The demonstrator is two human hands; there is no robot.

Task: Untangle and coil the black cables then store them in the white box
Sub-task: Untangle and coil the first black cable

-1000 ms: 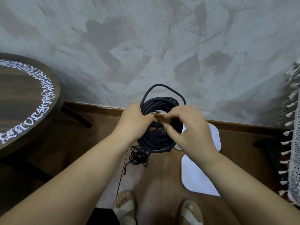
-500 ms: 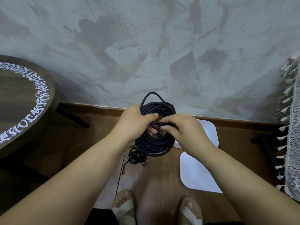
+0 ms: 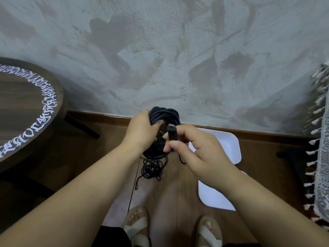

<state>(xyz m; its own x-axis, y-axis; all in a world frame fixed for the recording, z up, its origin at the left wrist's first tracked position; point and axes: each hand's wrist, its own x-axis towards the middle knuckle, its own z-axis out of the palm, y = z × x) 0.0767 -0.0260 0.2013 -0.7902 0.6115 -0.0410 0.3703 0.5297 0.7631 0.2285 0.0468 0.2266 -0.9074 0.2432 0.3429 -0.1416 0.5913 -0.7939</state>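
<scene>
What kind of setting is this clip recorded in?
Probably a room in a home: wood-plank floor, mottled grey plaster wall, a round dark table with white lettering, and a fringed lace cloth.
</scene>
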